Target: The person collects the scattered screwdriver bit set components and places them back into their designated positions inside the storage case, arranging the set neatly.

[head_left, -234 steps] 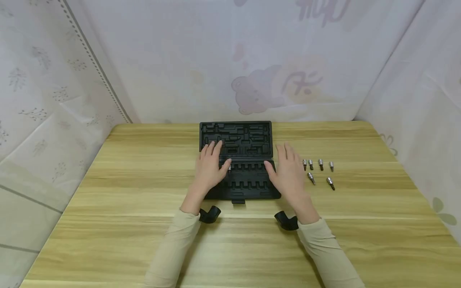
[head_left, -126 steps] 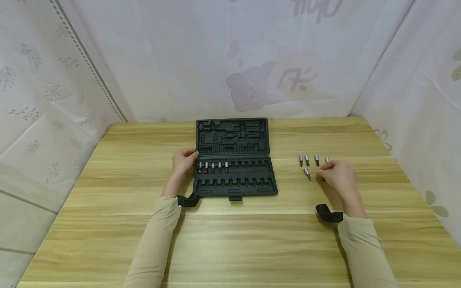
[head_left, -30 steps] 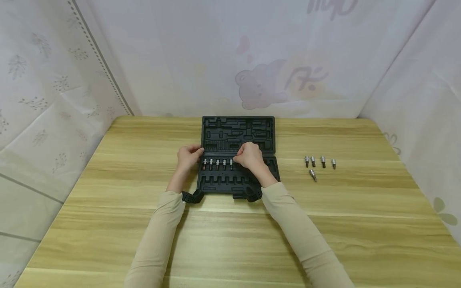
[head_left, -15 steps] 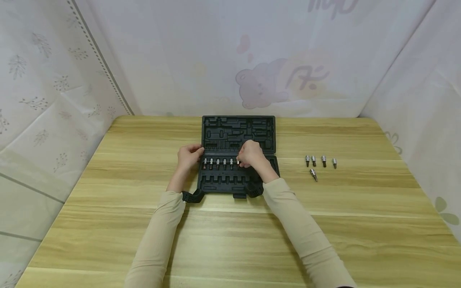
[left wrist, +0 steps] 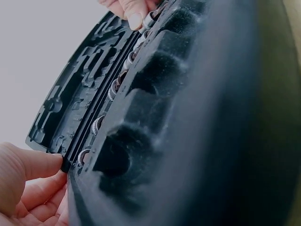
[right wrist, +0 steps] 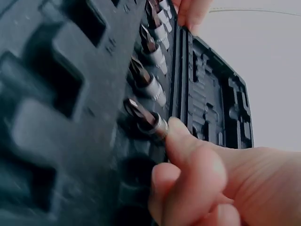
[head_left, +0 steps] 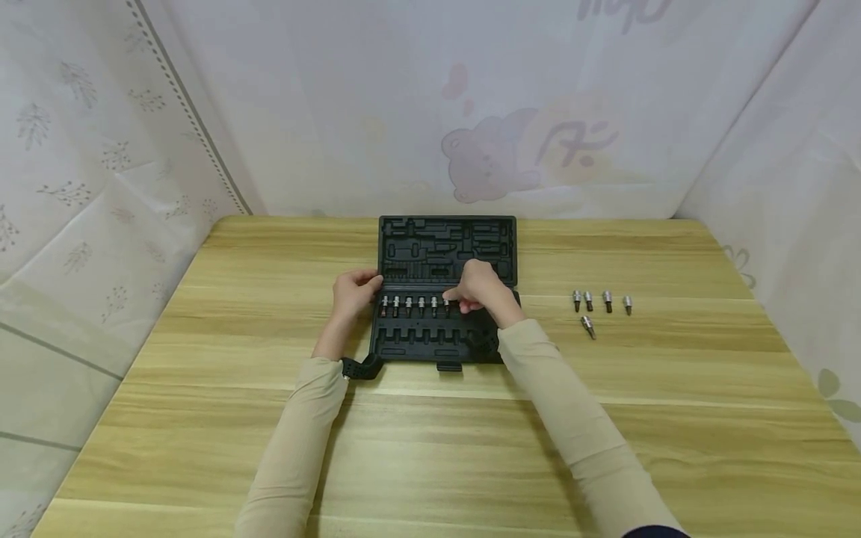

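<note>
A black bit-socket case [head_left: 417, 347] lies unfolded on the table. My left hand [head_left: 351, 295] pinches its left edge at the hinge, thumb [left wrist: 44, 165] above and fingers below. Several silver bit sockets [head_left: 409, 304] with dark tips fill the left part of the upper slot row. Over the case, my right hand [head_left: 480, 288] has its thumb [right wrist: 178, 136] against the socket end of the rightmost bit [right wrist: 146, 117], which lies in its slot. Its other fingers are bent below the thumb, off the bit. The right part of the upper row is partly hidden under this hand.
Several loose bit sockets [head_left: 608, 301] lie on the wooden table [head_left: 417, 448] right of the case, one [head_left: 588, 327] nearer than the others. Behind the table hangs a pale printed cloth [head_left: 336, 112]. The case latch [head_left: 449, 367] sticks out at the front.
The right hand picked a bit socket from the right-hand group and brought it to the case. That bit now lies in the row, and the fingers have let go, leaving the thumb against it.
</note>
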